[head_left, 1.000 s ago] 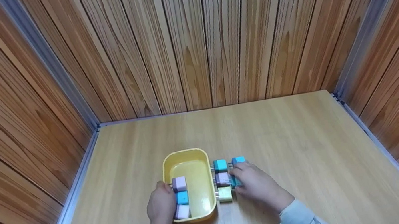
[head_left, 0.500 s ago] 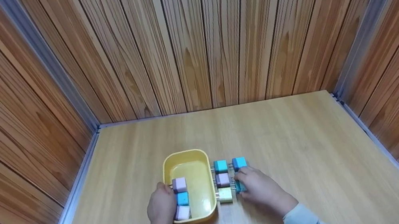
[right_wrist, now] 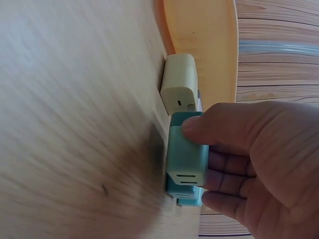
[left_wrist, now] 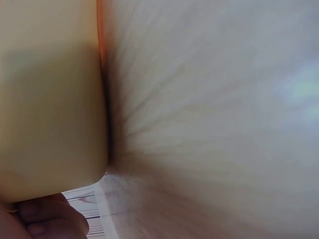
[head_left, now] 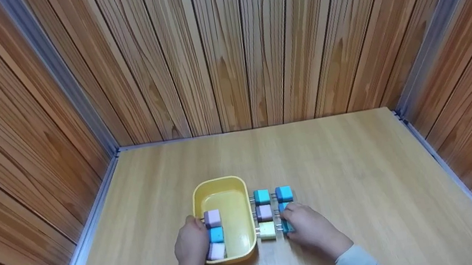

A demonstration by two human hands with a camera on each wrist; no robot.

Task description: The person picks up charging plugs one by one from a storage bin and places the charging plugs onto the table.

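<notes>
My left hand [head_left: 191, 245] grips the left rim of a yellow plastic tray [head_left: 249, 212]; in the left wrist view its curled fingers [left_wrist: 55, 219] show beneath the tray's end. Inside, along that side, lie a lilac charger plug [head_left: 213, 218], a blue one [head_left: 216, 235] and a pale pink one [head_left: 216, 251]. Right of the tray, my right hand [head_left: 312, 227] pinches a teal charger plug [right_wrist: 187, 154] between thumb and fingers, its two slots showing. This plug is at the near end of a column with two blue plugs [head_left: 283, 194] beyond it, the middle one partly hidden by fingers.
Between the tray and that column stands another column of plugs: teal [head_left: 261, 197], lilac [head_left: 264, 213] and pale yellow [head_left: 267, 230], metal prongs toward the tray. Wood-patterned walls [head_left: 222, 48] enclose the wooden table [head_left: 339, 148] at the back and both sides.
My right hand has moved slightly toward me and right with the teal plug, uncovering the blue plugs behind it. My left hand and the tray have stayed put.
</notes>
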